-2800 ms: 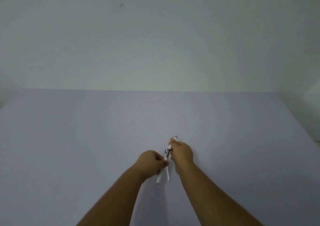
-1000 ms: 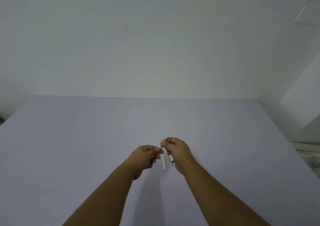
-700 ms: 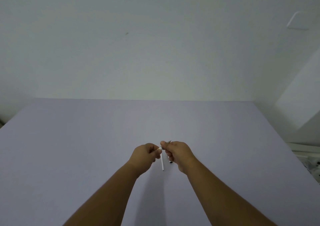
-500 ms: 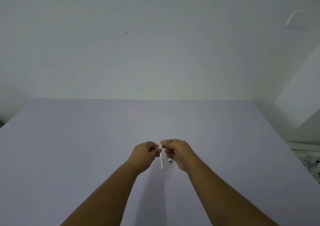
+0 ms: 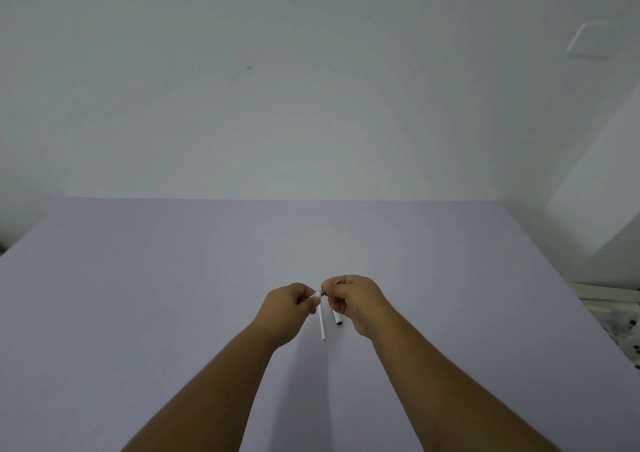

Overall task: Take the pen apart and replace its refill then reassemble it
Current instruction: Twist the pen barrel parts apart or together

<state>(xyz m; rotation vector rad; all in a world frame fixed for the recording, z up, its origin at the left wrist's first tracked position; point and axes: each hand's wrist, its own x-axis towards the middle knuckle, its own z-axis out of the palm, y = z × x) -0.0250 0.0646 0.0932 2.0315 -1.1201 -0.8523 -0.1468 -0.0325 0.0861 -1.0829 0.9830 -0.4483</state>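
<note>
No words, numbers or signs can be read anywhere, not on the white pen parts [image 5: 322, 323] above the table [image 5: 138, 296] and not on the wall behind that table.

The right hand [image 5: 356, 301] is hiding most of the pen barrel [image 5: 337, 318]; the small parts pinched between both hands are looking too tiny to identify. Both forearms are running off the bottom edge.

Two bare forearms, no sleeves, watch or rings in sight; left hand [image 5: 289, 308] and right hand [image 5: 356, 299] ungloved.
</note>
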